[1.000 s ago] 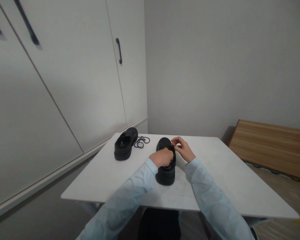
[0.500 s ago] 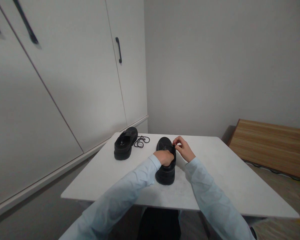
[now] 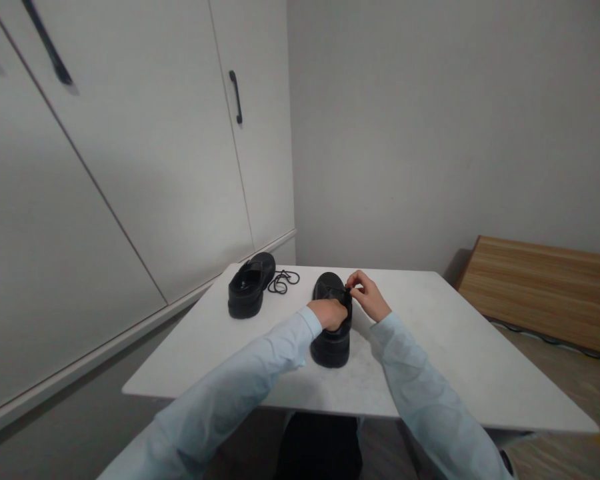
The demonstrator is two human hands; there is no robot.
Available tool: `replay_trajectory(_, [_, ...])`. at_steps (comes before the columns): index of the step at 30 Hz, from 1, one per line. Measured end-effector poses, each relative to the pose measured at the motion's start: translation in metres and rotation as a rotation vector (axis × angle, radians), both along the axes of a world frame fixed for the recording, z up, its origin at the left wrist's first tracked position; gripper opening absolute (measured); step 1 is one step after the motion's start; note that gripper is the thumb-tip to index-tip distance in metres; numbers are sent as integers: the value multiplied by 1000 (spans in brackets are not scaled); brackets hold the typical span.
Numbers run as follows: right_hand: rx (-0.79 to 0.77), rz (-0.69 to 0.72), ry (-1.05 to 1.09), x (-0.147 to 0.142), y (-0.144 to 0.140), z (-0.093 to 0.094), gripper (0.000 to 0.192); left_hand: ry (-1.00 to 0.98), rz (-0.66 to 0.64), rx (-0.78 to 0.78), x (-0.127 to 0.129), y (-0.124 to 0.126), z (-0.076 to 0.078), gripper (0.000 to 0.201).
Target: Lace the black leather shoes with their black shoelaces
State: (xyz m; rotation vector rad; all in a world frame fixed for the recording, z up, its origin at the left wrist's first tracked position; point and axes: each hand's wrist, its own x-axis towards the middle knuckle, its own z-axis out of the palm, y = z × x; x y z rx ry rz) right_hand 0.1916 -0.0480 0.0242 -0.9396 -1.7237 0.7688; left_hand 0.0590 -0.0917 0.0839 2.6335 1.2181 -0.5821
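The left hand [image 3: 330, 313] lies curled over the top of a black shoe [image 3: 333, 323], its fingers folded down onto the opening near the laces; whether they pinch anything is hidden by the back of the hand. The right hand [image 3: 369, 297] sits just to the right of it, touching the same shoe's upper, with thumb and forefinger pressed together on a small dark bit at the lacing, too small to tell whether it is a lace end or a tab. The shoe stands upright on the white surface [image 3: 455, 360], heel toward the person, toe pointing away.

Left of the left hand and a little farther off stands a second black shoe [image 3: 250, 290], well apart from the first, with a loose black lace [image 3: 283, 281] coiled just beside its toe, between the two shoes. That pair lies close to the far left corner of the surface.

Right of the right hand the surface runs bare to its right edge. The near edge passes under both forearms, close behind the held shoe's heel. Beyond the left edge stand white cupboard doors [image 3: 155, 153]; beyond the right edge, a wooden bed frame [image 3: 545, 287].
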Motion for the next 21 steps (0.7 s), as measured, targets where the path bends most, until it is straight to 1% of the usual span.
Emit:
replay_trajectory(3, [-4,2,9,0,-1,1,11,75,37,-6,1,-2,3,36])
replay_trajectory(5, [-2,0,12,0,-1,0,11,92,23,-14,1,-3,5,36])
replay_trajectory(13, [-8,-3,4,1,0,0,11,104,-36,-8,-2,3,-2,35])
replay_trajectory(21, [-6,-9,22,-1,-2,2,9,125,-22,0,-1,2,1,36])
